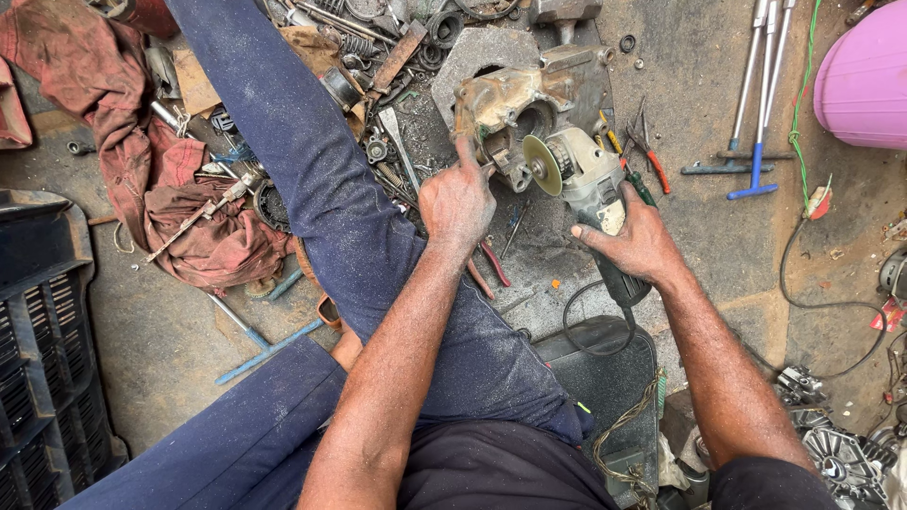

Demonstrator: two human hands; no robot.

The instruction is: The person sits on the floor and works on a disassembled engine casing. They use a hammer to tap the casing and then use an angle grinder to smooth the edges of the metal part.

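My right hand (635, 241) grips the body of a grey angle grinder (588, 175). Its round disc (541, 164) sits close against a grimy metal engine casing (529, 99) lying on the floor. My left hand (457, 198) rests on the near left side of the casing, with one finger stretched out onto it. A black cable (590, 316) runs back from the grinder toward me. My leg in dusty blue trousers (331, 189) stretches out to the left of the casing.
Scrap metal parts, springs and rings (378, 47) are piled behind the casing. Red-handled pliers (650, 151) and blue T-handled wrenches (756, 142) lie to the right. Red rags (142, 161) lie left, a black crate (42, 331) at far left, a pink tub (864, 76) top right.
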